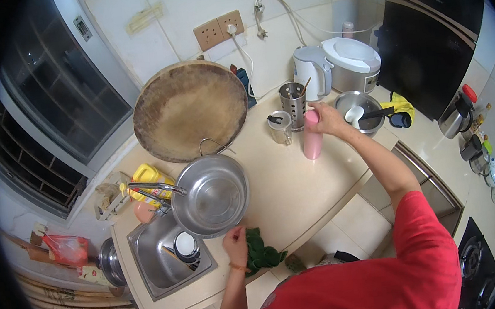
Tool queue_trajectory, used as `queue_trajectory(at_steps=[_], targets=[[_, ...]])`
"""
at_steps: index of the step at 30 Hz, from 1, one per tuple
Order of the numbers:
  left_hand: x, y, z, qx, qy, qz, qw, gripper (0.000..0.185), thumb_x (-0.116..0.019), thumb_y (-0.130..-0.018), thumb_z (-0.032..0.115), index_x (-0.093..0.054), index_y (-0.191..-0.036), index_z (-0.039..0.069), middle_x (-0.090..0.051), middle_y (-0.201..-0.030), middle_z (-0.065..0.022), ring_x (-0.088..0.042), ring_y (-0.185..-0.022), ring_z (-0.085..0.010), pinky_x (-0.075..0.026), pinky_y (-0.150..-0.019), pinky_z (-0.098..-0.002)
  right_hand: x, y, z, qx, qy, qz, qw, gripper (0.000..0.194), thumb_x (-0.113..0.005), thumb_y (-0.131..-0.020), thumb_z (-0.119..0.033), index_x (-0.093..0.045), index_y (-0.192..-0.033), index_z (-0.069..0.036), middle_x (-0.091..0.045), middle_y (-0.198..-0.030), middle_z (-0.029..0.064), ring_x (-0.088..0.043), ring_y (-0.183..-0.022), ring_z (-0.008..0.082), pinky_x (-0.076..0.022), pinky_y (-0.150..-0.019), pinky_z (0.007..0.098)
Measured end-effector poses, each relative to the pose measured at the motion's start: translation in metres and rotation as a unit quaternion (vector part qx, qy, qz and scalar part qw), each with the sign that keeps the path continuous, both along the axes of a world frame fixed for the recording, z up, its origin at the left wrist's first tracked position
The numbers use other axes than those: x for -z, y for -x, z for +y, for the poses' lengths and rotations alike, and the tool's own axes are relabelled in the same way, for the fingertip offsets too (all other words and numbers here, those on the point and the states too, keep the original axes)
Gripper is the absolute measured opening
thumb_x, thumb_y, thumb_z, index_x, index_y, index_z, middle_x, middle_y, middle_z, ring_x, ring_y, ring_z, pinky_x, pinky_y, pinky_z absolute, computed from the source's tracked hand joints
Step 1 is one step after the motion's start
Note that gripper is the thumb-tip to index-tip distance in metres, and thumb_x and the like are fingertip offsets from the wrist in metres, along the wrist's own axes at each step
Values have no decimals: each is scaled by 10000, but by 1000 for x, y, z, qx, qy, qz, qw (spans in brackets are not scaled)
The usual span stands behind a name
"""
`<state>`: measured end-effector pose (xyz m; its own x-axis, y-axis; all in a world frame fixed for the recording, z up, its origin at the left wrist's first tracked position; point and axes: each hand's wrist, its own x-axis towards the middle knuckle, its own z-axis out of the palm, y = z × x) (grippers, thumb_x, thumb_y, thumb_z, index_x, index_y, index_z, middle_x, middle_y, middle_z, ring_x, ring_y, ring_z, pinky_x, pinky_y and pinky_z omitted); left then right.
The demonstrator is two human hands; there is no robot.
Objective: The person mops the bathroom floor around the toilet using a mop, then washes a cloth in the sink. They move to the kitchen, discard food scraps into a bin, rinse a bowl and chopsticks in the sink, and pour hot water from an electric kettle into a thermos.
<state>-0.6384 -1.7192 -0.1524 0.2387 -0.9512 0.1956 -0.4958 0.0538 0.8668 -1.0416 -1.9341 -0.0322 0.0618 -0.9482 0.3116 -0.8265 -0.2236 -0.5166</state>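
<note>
My right hand [329, 120] is wrapped around the upper part of a pink bottle [313, 145], which stands upright on the cream countertop [272, 187]. Just left of the bottle are a clear lidded cup [281, 130] with a black clasp and a perforated metal utensil holder [292, 100]. My left hand [236, 243] has its fingers curled in beside the near rim of a large steel basin [212, 196]; whether it pinches anything is hidden. Under and beside that wrist, a dark green cloth [263, 254] lies bunched at the counter's front edge.
A steel sink [155, 255] holds bowls and chopsticks, and the basin overhangs its corner beneath the faucet [155, 189]. A round wooden board [190, 111] leans on the wall. A kettle [311, 71], rice cooker [352, 63] and steel bowl [370, 124] with a ladle stand behind and right.
</note>
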Motion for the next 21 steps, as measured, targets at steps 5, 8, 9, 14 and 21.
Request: queue_trajectory(at_steps=[5,8,9,14,21], targets=[[11,91,-44,128,-28,21,991,267,-675,-807,111,-641,-1046,-4,-654,-912,-111,-601,-788,-153,-471,-711,-261,-16,-26,36,-108,-36,20,993,603,-749,-610,-269,-553,-1131,-37,-584,-1033,196,-593,-932,354,-491,-817,410],[-16,157,-73,139,30,-111,984,538,-762,-726,240,-577,-1184,27,-605,-1093,-137,-552,-1011,-261,-407,-916,-366,-24,-34,52,-174,-61,29,982,548,-750,-612,-250,-567,-1088,-49,-583,-1003,184,-592,-923,350,-491,-806,415],[-16,176,-85,119,50,-110,986,598,-772,-698,291,-563,-1199,40,-600,-1103,-125,-533,-1033,-267,-369,-936,-394,-26,-35,56,-189,-64,41,979,541,-752,-618,-262,-571,-1083,-54,-581,-995,182,-594,-921,347,-492,-801,416],[-11,247,-111,45,62,-61,995,727,-805,-594,428,-555,-1171,64,-599,-1101,-91,-497,-1056,-274,-301,-961,-435,-38,-24,74,-230,-78,128,962,548,-751,-647,-366,-575,-1051,-40,-583,-921,186,-610,-875,347,-505,-753,425],[0,280,-122,64,113,-171,977,607,-796,-552,330,-577,-1059,79,-616,-993,-66,-529,-979,-258,-316,-918,-422,-44,7,63,-228,-85,195,950,541,-727,-660,-460,-584,-850,26,-610,-759,211,-630,-757,379,-518,-686,429]])
